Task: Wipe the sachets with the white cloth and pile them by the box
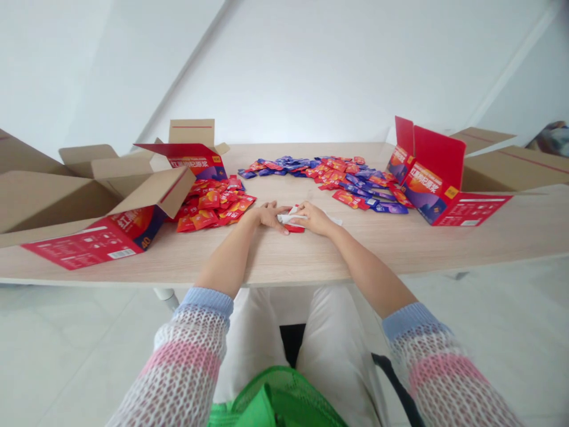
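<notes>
Holding a white sheet [291, 219], cloth or tissue, against a red sachet [295, 229] at the near middle of a pale wood-grain table [293, 264]. Using the right hand [315, 218] for this, fingers drawn together on the sheet, tips partly hidden. Leaving a loose end of the sheet out to the right, beyond that hand. Touching the left end of the sachet with the left hand [269, 217], fingers parted; impossible to tell any firmness of hold.

Also including, at left: one heap of red sachets [213, 206], just beside a near open carton [86, 246] and a far open carton [198, 161]. At far middle, curving to the right: one band of mixed red and purple sachets [344, 178]. At right, just beside the band's end: a third open carton [427, 185], red flaps raised. Wearing striped knit sleeves [191, 350] with pale blue cuffs.
</notes>
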{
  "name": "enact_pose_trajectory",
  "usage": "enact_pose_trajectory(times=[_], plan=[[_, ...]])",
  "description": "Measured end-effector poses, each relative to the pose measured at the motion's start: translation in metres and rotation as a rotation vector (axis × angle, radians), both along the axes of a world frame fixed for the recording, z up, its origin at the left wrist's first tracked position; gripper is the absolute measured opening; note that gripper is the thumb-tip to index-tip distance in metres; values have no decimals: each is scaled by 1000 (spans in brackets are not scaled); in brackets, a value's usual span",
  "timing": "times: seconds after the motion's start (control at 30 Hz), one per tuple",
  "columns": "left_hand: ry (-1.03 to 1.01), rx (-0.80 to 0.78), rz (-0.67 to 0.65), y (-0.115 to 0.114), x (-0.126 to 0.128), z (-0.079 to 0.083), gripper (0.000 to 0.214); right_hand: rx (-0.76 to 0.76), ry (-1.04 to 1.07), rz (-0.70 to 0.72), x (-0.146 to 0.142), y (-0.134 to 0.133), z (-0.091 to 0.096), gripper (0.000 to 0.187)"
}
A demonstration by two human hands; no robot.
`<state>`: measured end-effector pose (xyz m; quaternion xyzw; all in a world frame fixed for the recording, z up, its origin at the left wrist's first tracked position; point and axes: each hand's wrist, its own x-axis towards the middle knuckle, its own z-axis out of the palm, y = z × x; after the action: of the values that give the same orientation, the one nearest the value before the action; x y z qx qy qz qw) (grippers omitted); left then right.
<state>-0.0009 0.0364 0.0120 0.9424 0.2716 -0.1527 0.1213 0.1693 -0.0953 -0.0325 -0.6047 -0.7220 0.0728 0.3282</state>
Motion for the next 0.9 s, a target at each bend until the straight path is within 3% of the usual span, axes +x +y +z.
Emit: enact_pose_trajectory(times=[0.1,0.33,0.5,0.7,0.9], plan=[[-7,1,-10,0,-1,1,126,-23,-83,-93,1,-2,4,36],[10,-6,-11,-4,-1,5,125,-139,-240,-485,14,-3,8,45],[-5,-17,3,-5,-1,6,126,-165,-256,-608,23,-2,6,46],[-18,-17,9,-5,-2,4,126,-77,-127,-537,28,2,-1,40],[-15,-8,15,-1,-1,0,126,174,77,-257,12,0,7,33]])
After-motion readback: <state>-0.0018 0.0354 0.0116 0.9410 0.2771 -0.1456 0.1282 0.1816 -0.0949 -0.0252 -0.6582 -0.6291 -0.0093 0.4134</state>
